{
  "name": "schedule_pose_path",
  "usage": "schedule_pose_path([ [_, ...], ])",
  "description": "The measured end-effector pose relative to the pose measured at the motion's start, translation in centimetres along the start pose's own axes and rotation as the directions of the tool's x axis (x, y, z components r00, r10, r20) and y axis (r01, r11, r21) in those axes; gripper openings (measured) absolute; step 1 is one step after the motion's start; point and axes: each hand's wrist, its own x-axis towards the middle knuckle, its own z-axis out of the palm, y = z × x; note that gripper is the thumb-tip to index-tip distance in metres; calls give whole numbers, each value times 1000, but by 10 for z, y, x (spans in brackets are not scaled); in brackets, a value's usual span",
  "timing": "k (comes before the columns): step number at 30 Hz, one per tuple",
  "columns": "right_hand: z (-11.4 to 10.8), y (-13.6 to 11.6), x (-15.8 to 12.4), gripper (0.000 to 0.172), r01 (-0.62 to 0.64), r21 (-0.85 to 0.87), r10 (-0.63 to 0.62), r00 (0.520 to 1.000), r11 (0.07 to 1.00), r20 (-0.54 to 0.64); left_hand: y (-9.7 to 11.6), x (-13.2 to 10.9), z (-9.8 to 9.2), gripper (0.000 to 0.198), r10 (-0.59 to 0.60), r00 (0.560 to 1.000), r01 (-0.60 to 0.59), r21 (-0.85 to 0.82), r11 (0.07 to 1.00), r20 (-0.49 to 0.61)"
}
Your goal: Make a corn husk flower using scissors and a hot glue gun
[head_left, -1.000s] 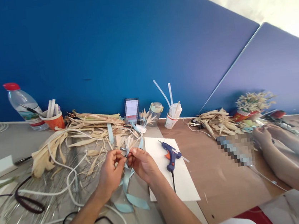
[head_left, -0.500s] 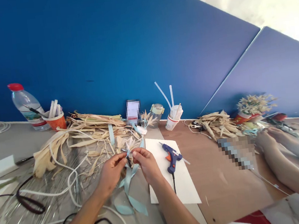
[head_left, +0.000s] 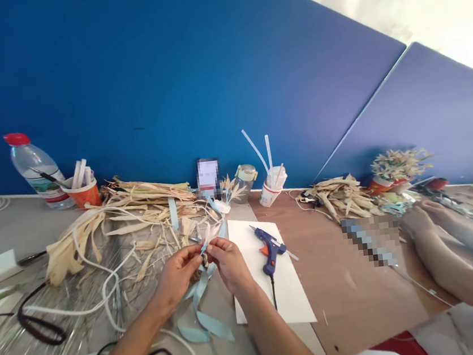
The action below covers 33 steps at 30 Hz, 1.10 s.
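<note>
My left hand [head_left: 182, 268] and my right hand [head_left: 228, 261] meet over the middle of the table, fingertips close together. Both are closed in a pinch on a light blue ribbon [head_left: 215, 329], which hangs below them in loose curls onto the grey tabletop. Pale husk petals [head_left: 212, 230] poke up just beyond the fingertips. How the ribbon lies around their base is mostly hidden by my fingers. Right of my right hand, a blue glue gun [head_left: 269, 248] rests on a white sheet [head_left: 293, 296].
Dried corn husks [head_left: 148, 190] are piled behind my hands. White and dark cables [head_left: 45, 335] loop across the left side. A bottle [head_left: 39, 171], an orange cup [head_left: 85, 196], a phone [head_left: 208, 175] and a jar [head_left: 246, 179] line the blue partition. A co-worker's arms [head_left: 450, 255] rest at right.
My hands keep their pinch and have shifted only slightly, fingertips working at the ribbon. The whole view has moved a little, so things appear slightly further left.
</note>
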Motion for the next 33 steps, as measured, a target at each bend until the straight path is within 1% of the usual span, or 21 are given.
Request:
schedule_pose_path([
  [2,-1,0,1,4,3,13,-3,999,1000,-36,1,0,0,35,-10,1000,11,12,1000,-23],
  [3,-2,-1,1,6,12,17,-11,997,1000,-70,1,0,-1,36,-11,999,12,23,1000,-40],
  [6,-6,-6,2,15,80,-11,-81,974,997,-211,-1,1,-3,37,20,995,-14,69,998,-93],
  [9,-9,-13,1,14,190,-107,-215,924,976,-316,-7,3,-6,34,75,988,-58,127,990,-132],
  [11,-9,-16,-2,17,272,-216,-332,884,938,-331,-11,4,-9,31,118,983,-93,172,981,-142],
  [14,-7,-16,-8,16,380,-412,-511,814,828,-277,-15,5,-11,31,164,974,-127,226,966,-156],
  [17,-3,-15,-14,16,493,-577,-675,724,651,-144,-16,5,-13,28,211,967,-165,279,946,-143],
  [19,0,-15,-17,17,555,-635,-742,668,537,-44,-16,5,-13,25,256,959,-207,312,927,-123],
  [20,1,-15,-19,18,574,-650,-758,652,498,-5,-16,4,-13,23,278,954,-228,326,918,-115],
  [23,4,-14,-22,21,599,-681,-767,636,422,84,-15,3,-14,19,313,944,-258,357,898,-104],
  [27,6,-13,-25,25,621,-699,-759,628,355,172,-15,3,-14,19,295,949,-242,345,907,-110],
  [30,6,-12,-27,23,628,-713,-761,615,313,208,-15,3,-14,20,268,958,-225,307,925,-104],
  [33,6,-10,-26,20,631,-710,-761,614,314,209,-16,4,-14,20,264,959,-225,294,929,-100],
])
